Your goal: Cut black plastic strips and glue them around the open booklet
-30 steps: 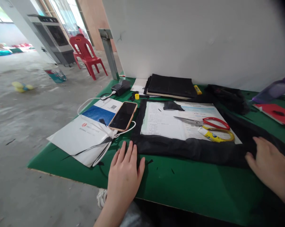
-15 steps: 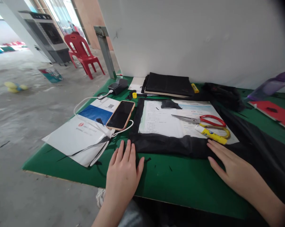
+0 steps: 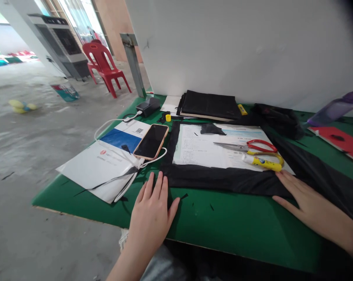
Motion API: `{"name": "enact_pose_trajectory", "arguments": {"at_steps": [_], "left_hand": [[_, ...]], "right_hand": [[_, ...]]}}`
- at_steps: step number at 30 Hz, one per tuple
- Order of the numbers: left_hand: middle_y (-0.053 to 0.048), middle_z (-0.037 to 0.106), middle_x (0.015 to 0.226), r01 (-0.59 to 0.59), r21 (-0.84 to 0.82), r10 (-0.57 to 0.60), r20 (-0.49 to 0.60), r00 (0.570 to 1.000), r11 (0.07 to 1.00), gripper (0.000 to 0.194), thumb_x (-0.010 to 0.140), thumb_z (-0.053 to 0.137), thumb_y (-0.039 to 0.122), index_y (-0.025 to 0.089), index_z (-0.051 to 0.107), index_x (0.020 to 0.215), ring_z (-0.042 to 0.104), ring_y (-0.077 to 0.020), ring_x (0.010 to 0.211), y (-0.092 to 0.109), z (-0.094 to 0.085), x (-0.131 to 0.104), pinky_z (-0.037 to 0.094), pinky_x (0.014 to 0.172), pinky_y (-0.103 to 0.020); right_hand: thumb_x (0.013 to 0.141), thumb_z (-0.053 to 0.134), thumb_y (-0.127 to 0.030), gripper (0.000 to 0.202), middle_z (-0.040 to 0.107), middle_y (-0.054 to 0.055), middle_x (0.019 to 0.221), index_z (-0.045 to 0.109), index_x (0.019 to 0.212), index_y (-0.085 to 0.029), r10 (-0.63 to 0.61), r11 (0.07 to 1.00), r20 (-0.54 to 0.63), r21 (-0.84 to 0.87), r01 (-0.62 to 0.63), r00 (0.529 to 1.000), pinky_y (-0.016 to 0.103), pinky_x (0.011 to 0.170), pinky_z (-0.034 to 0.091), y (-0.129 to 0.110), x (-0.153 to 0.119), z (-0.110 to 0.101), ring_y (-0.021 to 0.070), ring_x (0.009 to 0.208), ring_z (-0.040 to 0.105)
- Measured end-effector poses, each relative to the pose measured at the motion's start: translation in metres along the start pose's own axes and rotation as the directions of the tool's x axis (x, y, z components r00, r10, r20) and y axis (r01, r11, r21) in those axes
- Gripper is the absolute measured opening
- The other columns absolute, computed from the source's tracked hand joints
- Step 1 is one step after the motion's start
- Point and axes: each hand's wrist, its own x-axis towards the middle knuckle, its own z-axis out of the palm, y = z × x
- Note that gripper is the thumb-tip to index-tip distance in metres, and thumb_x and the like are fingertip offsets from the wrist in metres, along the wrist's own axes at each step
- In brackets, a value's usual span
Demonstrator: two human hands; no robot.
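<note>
Black cloth [image 3: 211,177] | left hand [image 3: 150,209]: corner | right hand [image 3: 303,195]: near edge | tabletop [image 3: 231,222] between

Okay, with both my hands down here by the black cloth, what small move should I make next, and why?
I'd probably smooth the black cloth's near strip with your right hand: the strip looks slightly creased, that hand lies over its right part, and your left hand has its fingertips at its left corner.

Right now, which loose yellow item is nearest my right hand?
The yellow tube by the scissors, at your right hand; the yellow cap and yellow block lie farther back.
</note>
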Motion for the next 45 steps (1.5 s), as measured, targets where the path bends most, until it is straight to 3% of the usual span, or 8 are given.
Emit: {"name": "enact_pose_trajectory", "arguments": {"at_steps": [4,9,16,28,32,37,41,45], "left_hand": [[-0.014,0.045,0.146,0.009,-0.034,-0.008,0.020,1.000,0.999,0.060,0.096,0.038,0.046,0.005,0.049,0.138,0.039,-0.0370,0.136,0.000,-0.001,-0.001,0.046,0.102,-0.049],[-0.011,0.040,0.150,0.007,-0.043,-0.005,0.039,0.999,0.999,0.058,0.097,0.037,0.045,0.007,0.046,0.140,0.032,-0.0336,0.141,-0.001,-0.002,0.001,0.045,0.104,-0.048],[-0.017,0.037,0.151,-0.002,-0.044,0.003,0.018,1.000,0.999,0.062,0.098,0.036,0.047,0.003,0.040,0.142,0.031,-0.0322,0.141,0.007,-0.001,0.004,0.042,0.108,-0.050],[0.000,0.021,0.159,-0.173,-0.346,0.248,0.185,0.951,0.922,0.064,0.096,0.025,0.060,0.027,0.026,0.150,0.016,-0.0317,0.146,0.044,-0.015,0.020,0.027,0.114,-0.061],[0.001,0.022,0.159,-0.173,-0.371,0.262,0.205,0.943,0.912,0.065,0.095,0.025,0.063,0.028,0.026,0.150,0.015,-0.0308,0.147,0.045,-0.011,0.018,0.023,0.115,-0.062],[-0.001,0.019,0.160,-0.169,-0.371,0.252,0.189,0.949,0.913,0.067,0.095,0.027,0.063,0.027,0.023,0.151,0.012,-0.0312,0.147,0.044,-0.010,0.018,0.022,0.116,-0.061],[-0.001,0.018,0.160,-0.137,-0.401,0.237,0.212,0.948,0.906,0.068,0.095,0.023,0.064,0.027,0.022,0.152,0.011,-0.0310,0.147,0.046,-0.011,0.020,0.020,0.116,-0.061],[0.000,0.018,0.160,-0.126,-0.408,0.234,0.227,0.946,0.904,0.068,0.095,0.020,0.065,0.027,0.022,0.152,0.011,-0.0302,0.148,0.046,-0.012,0.020,0.019,0.116,-0.061]], "right_hand": [[0.088,0.037,-0.063,0.081,0.038,0.017,0.151,0.034,0.146,-0.007,-0.022,0.999,-0.077,-0.044,0.019,0.997,0.045,0.115,0.032,0.008,-0.001,0.014,0.0317,0.138,0.037],[0.091,0.032,-0.059,0.071,0.037,0.009,0.153,0.033,0.147,-0.016,0.011,1.000,-0.092,0.018,-0.009,0.996,0.044,0.118,0.028,0.022,-0.002,0.032,0.0249,0.139,0.036],[0.093,0.032,-0.055,0.065,0.034,0.006,0.155,0.030,0.149,-0.019,0.070,0.994,-0.105,0.091,-0.061,0.992,0.040,0.120,0.023,0.024,-0.003,0.038,0.0219,0.142,0.032],[0.093,0.035,-0.053,0.070,0.028,0.009,0.157,0.020,0.152,-0.018,0.097,0.993,-0.063,0.077,-0.092,0.993,0.040,0.118,0.027,0.032,0.002,0.045,0.0234,0.144,0.027],[0.089,0.041,-0.055,0.076,0.038,0.015,0.151,0.018,0.153,-0.020,0.084,0.996,-0.100,0.034,-0.081,0.991,0.046,0.111,0.039,0.039,0.009,0.043,0.0299,0.137,0.040],[0.086,0.041,-0.059,0.072,0.050,0.012,0.142,0.030,0.148,-0.024,0.073,0.997,-0.385,0.014,-0.074,0.920,0.048,0.104,0.044,0.004,0.033,0.004,0.0327,0.127,0.051],[0.087,0.038,-0.054,0.060,0.057,0.011,0.133,0.043,0.137,-0.023,-0.020,0.999,-0.415,0.020,0.031,0.910,0.047,0.100,0.046,-0.039,0.058,-0.028,0.0318,0.118,0.057],[0.088,0.036,-0.044,0.052,0.061,0.015,0.120,0.050,0.128,-0.013,-0.105,0.994,-0.473,-0.037,0.100,0.875,0.045,0.094,0.048,-0.061,0.084,-0.033,0.0323,0.110,0.059]]}}
